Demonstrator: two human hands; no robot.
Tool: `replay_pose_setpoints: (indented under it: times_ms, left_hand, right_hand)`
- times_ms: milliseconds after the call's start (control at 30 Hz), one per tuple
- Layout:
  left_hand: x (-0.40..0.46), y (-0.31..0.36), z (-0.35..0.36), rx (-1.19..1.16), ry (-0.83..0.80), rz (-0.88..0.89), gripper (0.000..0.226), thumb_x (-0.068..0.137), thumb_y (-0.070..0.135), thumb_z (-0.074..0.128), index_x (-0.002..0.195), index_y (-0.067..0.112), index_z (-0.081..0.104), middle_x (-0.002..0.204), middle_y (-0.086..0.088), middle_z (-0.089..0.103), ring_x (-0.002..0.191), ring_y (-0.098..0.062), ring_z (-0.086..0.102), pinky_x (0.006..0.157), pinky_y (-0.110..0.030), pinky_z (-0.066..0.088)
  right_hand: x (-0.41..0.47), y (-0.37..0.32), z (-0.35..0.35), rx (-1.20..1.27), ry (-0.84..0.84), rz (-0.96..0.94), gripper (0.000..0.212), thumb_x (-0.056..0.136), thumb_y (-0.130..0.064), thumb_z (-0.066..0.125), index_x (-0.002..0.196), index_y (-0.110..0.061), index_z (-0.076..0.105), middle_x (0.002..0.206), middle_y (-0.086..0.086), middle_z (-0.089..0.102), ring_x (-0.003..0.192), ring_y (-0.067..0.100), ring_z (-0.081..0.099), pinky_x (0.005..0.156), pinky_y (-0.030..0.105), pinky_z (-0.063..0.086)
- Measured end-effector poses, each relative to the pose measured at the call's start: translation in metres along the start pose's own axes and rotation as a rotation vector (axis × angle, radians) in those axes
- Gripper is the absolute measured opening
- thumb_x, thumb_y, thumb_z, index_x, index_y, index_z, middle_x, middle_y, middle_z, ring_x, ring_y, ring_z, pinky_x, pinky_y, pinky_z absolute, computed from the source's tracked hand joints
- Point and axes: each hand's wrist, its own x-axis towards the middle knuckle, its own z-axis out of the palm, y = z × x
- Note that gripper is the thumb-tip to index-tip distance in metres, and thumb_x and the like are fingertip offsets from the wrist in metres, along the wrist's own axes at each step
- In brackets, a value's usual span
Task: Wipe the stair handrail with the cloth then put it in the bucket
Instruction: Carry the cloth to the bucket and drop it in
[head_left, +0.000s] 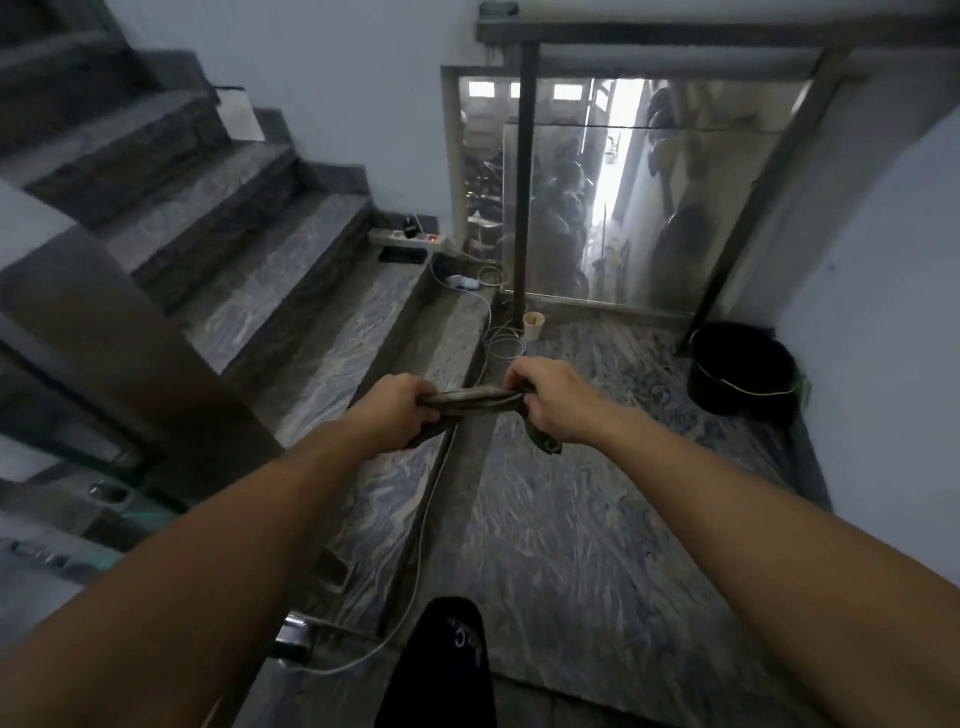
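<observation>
Handrail (119, 332) is the big dark slab running down the left, and the black bucket (740, 371) sits on the landing floor off to the right, well apart from it. The cloth (470, 402) is twisted into a rope between both fists, left hand (397, 402) and right hand (553, 397) each clamped on an end. I'd untwist it and fold a flat pad before wiping, so more fabric touches the rail.

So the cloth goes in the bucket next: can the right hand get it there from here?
Probably yes. The black bucket stands open-topped on the floor, right of the right hand, nothing between, though the left hand also grips the cloth.
</observation>
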Motion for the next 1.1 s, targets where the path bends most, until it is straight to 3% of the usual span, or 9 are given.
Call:
replay_pose_setpoints:
  times_ms: [100,233,433,533,667,733,900,1100]
  left_hand:
    - [0.034,0.032,-0.009,-0.052,-0.022,0.077,0.011,0.089,0.022,0.059,0.086,0.013,0.064,0.075,-0.005,0.061,0.066,-0.019,0.058,0.058,-0.026,0.043]
    - [0.099,0.074,-0.008,-0.090,-0.075,0.182,0.023,0.092,0.030,0.054,0.097,0.012,0.066,0.080,-0.005,0.061,0.067,-0.017,0.058,0.067,-0.034,0.050]
    - [0.228,0.130,-0.012,-0.013,-0.126,0.314,0.012,0.088,0.026,0.060,0.089,0.021,0.070,0.072,0.003,0.057,0.067,-0.010,0.054,0.055,-0.017,0.033]
    - [0.294,0.157,-0.026,-0.046,-0.146,0.355,0.013,0.085,0.025,0.064,0.087,0.017,0.074,0.073,0.000,0.060,0.069,-0.014,0.057,0.060,-0.023,0.042]
    - [0.363,0.200,-0.049,-0.032,-0.184,0.396,0.010,0.079,0.027,0.067,0.081,0.021,0.076,0.056,0.007,0.056,0.054,-0.012,0.056,0.068,-0.035,0.057]
    - [0.391,0.228,-0.056,-0.031,-0.198,0.423,0.010,0.078,0.024,0.066,0.081,0.020,0.075,0.048,0.011,0.054,0.048,-0.013,0.057,0.065,-0.034,0.058]
    - [0.448,0.303,-0.048,-0.005,-0.216,0.451,0.004,0.074,0.024,0.067,0.071,0.022,0.065,0.072,-0.001,0.063,0.079,-0.025,0.067,0.068,-0.030,0.052]
    - [0.522,0.376,0.004,0.053,-0.210,0.522,0.017,0.072,0.025,0.069,0.088,0.022,0.076,0.099,-0.007,0.072,0.100,-0.026,0.063,0.085,-0.035,0.054]
  right_hand:
    - [0.003,0.031,-0.028,0.056,0.043,0.090,0.026,0.083,-0.005,0.049,0.098,-0.025,0.056,0.105,0.007,0.061,0.093,0.026,0.057,0.082,0.045,0.051]
    - [0.022,0.082,-0.065,0.034,0.126,0.231,0.024,0.083,-0.008,0.056,0.102,-0.022,0.059,0.105,0.006,0.062,0.095,0.025,0.057,0.081,0.035,0.047]
    - [0.078,0.170,-0.123,0.026,0.178,0.388,0.014,0.078,-0.019,0.067,0.088,-0.029,0.068,0.090,0.002,0.070,0.086,0.019,0.064,0.080,0.036,0.054]
    - [0.112,0.206,-0.154,0.045,0.212,0.464,0.012,0.076,-0.021,0.072,0.084,-0.030,0.069,0.087,-0.001,0.069,0.087,0.017,0.064,0.083,0.033,0.052]
    - [0.141,0.236,-0.197,0.063,0.235,0.614,0.015,0.075,-0.023,0.073,0.073,-0.035,0.064,0.085,-0.004,0.068,0.079,0.015,0.065,0.079,0.036,0.055]
    - [0.148,0.251,-0.220,0.018,0.287,0.662,0.010,0.075,-0.022,0.074,0.077,-0.029,0.068,0.086,-0.004,0.064,0.082,0.018,0.063,0.080,0.034,0.052]
    - [0.152,0.299,-0.265,-0.017,0.338,0.806,0.007,0.073,-0.022,0.071,0.079,-0.026,0.071,0.086,0.000,0.067,0.083,0.022,0.063,0.078,0.035,0.052]
    - [0.156,0.378,-0.287,-0.001,0.402,0.969,0.011,0.071,-0.018,0.070,0.073,-0.028,0.070,0.087,0.004,0.067,0.085,0.025,0.064,0.078,0.035,0.054]
